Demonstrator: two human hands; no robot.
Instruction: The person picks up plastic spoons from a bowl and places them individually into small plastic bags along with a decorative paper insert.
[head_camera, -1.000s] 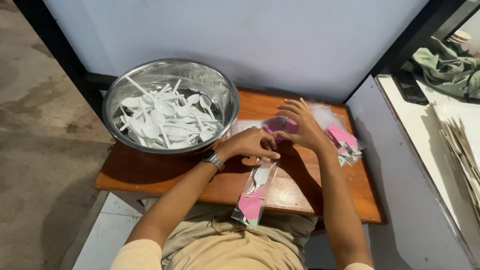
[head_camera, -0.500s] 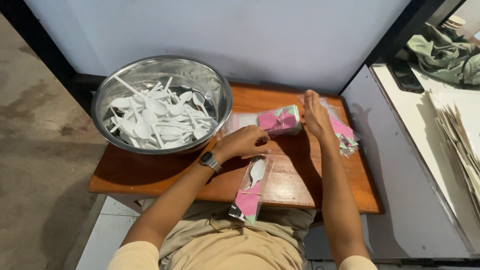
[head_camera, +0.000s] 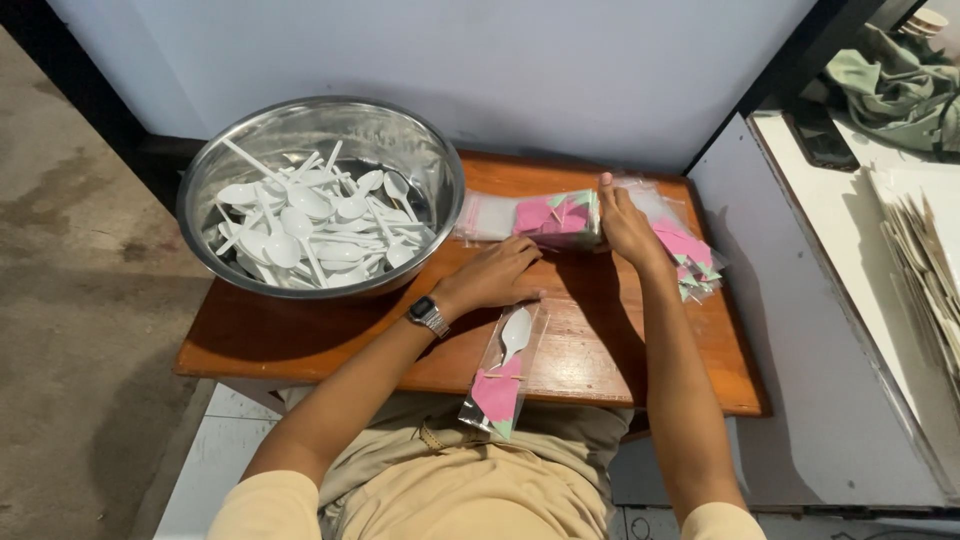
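A wooden table (head_camera: 300, 340) fills the middle of the view, set against a pale wall, with a grey counter to its right. On the table's left end sits a big steel bowl (head_camera: 215, 165), heaped with white plastic spoons (head_camera: 310, 225).

Near the table's far edge lies a stack of clear packets (head_camera: 535, 215) with pink and green napkins inside. Both hands work at this stack. The right hand (head_camera: 625, 225) stands on edge against the stack's right end, fingers straight and together, palm pressed flat to it — an open hand, nothing gripped. The left hand (head_camera: 495, 275) rests palm down just in front of the stack, fingers loosely curled with their tips at the stack's near side; whether it pinches a packet I cannot tell. A watch (head_camera: 427, 315) sits on that wrist.

Beyond the right hand, at the table's right edge, a looser pile of packets (head_camera: 690, 250) is spread out. At the near edge, just under the left hand, lies one filled packet (head_camera: 503, 370) — a white spoon at the top, a pink napkin below, its lower end hanging off the table over the person's lap.
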